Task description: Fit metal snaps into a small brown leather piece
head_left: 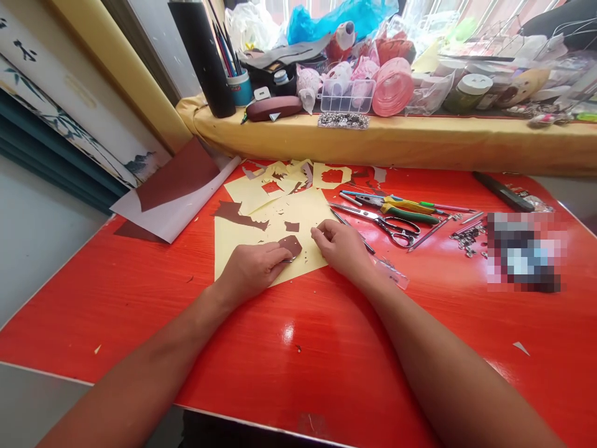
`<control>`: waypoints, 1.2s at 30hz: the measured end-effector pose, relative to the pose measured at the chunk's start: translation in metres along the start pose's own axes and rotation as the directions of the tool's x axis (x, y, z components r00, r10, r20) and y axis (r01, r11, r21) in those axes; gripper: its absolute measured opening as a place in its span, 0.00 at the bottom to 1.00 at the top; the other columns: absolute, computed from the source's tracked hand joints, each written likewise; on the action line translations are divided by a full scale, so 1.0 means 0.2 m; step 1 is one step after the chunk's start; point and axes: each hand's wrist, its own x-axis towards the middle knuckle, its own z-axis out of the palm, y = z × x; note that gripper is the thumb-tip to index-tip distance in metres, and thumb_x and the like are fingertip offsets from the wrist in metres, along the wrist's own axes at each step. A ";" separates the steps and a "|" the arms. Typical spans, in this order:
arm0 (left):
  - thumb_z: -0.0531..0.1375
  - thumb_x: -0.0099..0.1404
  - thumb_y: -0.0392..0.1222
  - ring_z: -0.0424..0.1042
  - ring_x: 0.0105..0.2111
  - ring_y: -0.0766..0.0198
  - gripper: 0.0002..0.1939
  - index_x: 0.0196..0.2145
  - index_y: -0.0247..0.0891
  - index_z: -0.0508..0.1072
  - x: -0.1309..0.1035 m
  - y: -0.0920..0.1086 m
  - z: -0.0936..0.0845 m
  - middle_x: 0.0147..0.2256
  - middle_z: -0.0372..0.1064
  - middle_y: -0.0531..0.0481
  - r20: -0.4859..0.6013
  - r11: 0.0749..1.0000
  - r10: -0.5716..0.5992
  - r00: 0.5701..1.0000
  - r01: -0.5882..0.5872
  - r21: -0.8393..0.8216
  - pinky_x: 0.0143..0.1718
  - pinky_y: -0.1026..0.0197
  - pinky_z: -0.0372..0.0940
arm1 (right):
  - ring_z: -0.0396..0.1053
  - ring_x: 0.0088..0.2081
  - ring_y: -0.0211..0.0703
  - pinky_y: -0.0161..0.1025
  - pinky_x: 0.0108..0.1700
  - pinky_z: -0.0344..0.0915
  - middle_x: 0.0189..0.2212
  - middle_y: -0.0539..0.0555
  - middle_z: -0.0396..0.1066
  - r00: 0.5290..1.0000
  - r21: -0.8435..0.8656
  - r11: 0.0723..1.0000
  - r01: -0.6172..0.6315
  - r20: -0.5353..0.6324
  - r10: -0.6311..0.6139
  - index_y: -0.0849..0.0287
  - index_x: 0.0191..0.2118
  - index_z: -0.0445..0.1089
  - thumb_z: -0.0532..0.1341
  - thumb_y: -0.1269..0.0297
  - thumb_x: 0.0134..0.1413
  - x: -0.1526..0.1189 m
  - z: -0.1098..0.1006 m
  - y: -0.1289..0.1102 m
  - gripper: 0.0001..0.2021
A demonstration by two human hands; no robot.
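Close by, the shiny red surface (298, 386) has a few tiny scraps on it. A yellow scrap (97, 350) lies near the left edge, and a white scrap (521, 348) is over on the right.

A bit farther up, the left hand (254, 267) has its grip on a brown piece (291, 244), held between thumb and fingers. The brown piece has a pointy end and is over a big yellow sheet (305, 214). The right hand (342, 249) is by the right side of that sheet. Its fingers are curled, with finger and thumb close together, but I can't tell if its grip has something small in it. A pink clear strip (394, 274) lies just beside the right arm.

Past the brown piece, a little brown square (292, 227) and a jagged brown scrap (240, 214) lie on the yellow sheet. To the right are scissors (396, 225) with black handles, and little metal bits (469, 239) in a pile. Just behind the scissors are pliers (410, 211) with green and yellow handles.

Farther back on the left, a big brown sheet (180, 177) is curled up at one side.

Farthest away is a ledge (298, 143) with yellow cloth. It has a tall black tube (203, 59), a blue cup (240, 89) of brushes, a clear box (347, 94), a round pink roll (393, 87) and a bright blue bag (342, 18).
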 end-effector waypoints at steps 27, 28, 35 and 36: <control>0.60 0.72 0.34 0.78 0.29 0.65 0.09 0.41 0.43 0.80 0.01 -0.01 -0.02 0.32 0.80 0.56 0.017 0.999 0.021 1.000 -0.021 -0.028 0.28 0.62 0.64 | 0.71 0.32 0.44 0.39 0.33 0.54 0.32 0.53 0.80 0.973 -0.196 0.980 0.032 0.232 0.015 0.55 0.39 0.80 0.64 0.59 0.66 -0.04 0.05 -0.10 0.08; 0.60 0.72 0.34 0.78 0.29 0.65 0.09 0.41 0.43 0.80 0.01 -0.01 -0.02 0.31 0.80 0.56 0.017 1.000 0.023 1.000 -0.023 -0.021 0.29 0.62 0.64 | 0.71 0.33 0.44 0.39 0.33 0.54 0.33 0.53 0.80 0.972 -0.199 0.979 0.035 0.234 0.013 0.55 0.40 0.80 0.64 0.59 0.66 -0.04 0.05 -0.10 0.08; 0.59 0.71 0.34 0.78 0.29 0.65 0.09 0.42 0.43 0.80 0.01 0.00 -0.02 0.31 0.80 0.56 0.025 1.000 0.007 1.000 -0.007 -0.009 0.28 0.62 0.64 | 0.71 0.32 0.45 0.39 0.33 0.54 0.32 0.54 0.80 0.967 -0.212 0.977 0.041 0.253 0.014 0.55 0.40 0.79 0.63 0.59 0.66 -0.04 0.05 -0.10 0.08; 0.59 0.72 0.34 0.78 0.29 0.65 0.09 0.41 0.43 0.80 0.01 0.01 -0.02 0.30 0.80 0.56 0.019 1.000 0.010 1.000 -0.010 -0.005 0.28 0.62 0.64 | 0.70 0.32 0.45 0.39 0.33 0.54 0.31 0.54 0.80 0.967 -0.213 0.976 0.041 0.254 0.014 0.55 0.40 0.79 0.63 0.59 0.66 -0.04 0.05 -0.10 0.08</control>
